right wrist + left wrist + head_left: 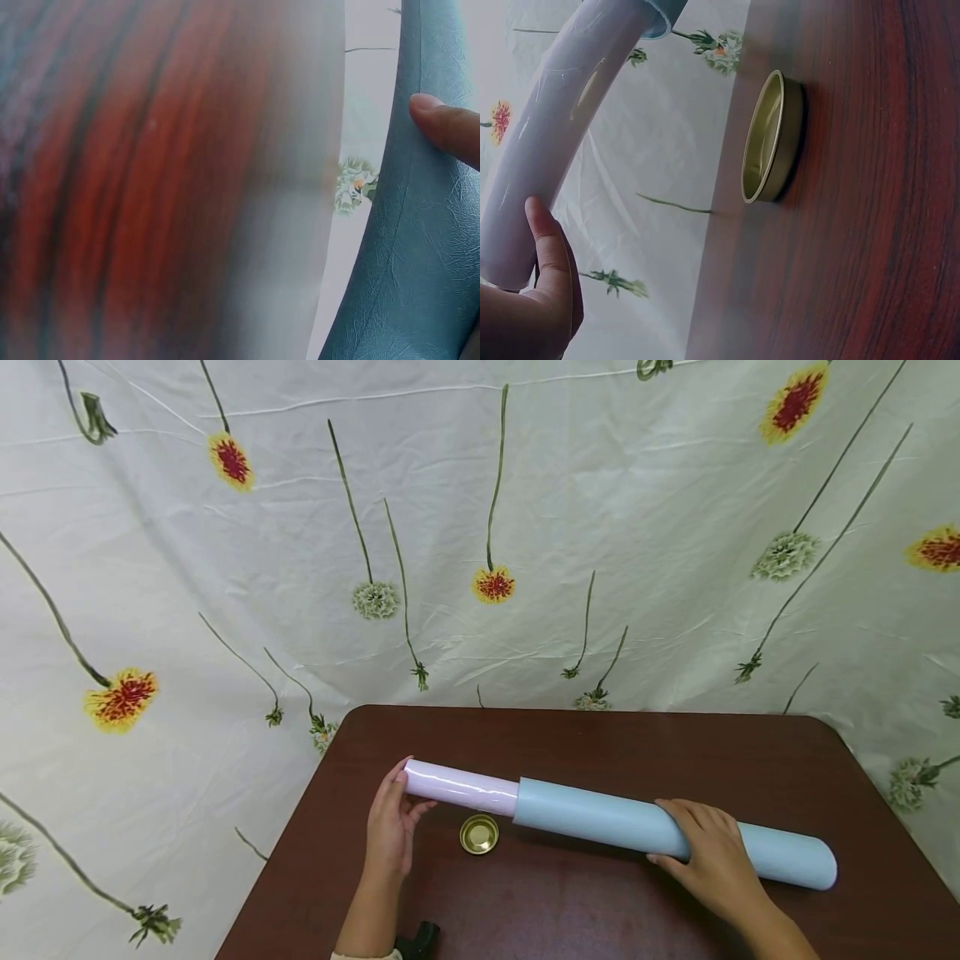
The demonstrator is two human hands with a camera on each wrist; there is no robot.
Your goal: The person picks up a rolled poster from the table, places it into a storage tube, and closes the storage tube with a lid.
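A light blue tube [600, 814] slants across the view over the dark table, its left mouth around a shiny lilac roll [462, 785]. Part of the roll sticks out to the left; the rest is hidden inside. My left hand [390, 822] holds the roll's free left end, and a finger lies along its side in the left wrist view. Farther right, my right hand [708, 856] grips the tube from above, thumb on the near side. Below the roll's visible part sits a round gold lid [479, 834], open side up, touched by neither hand.
The brown wooden table [540, 910] has rounded far corners. Behind it hangs a pale cloth [450, 527] printed with flowers. A small black object [425, 937] is beside my left wrist at the near edge of the view.
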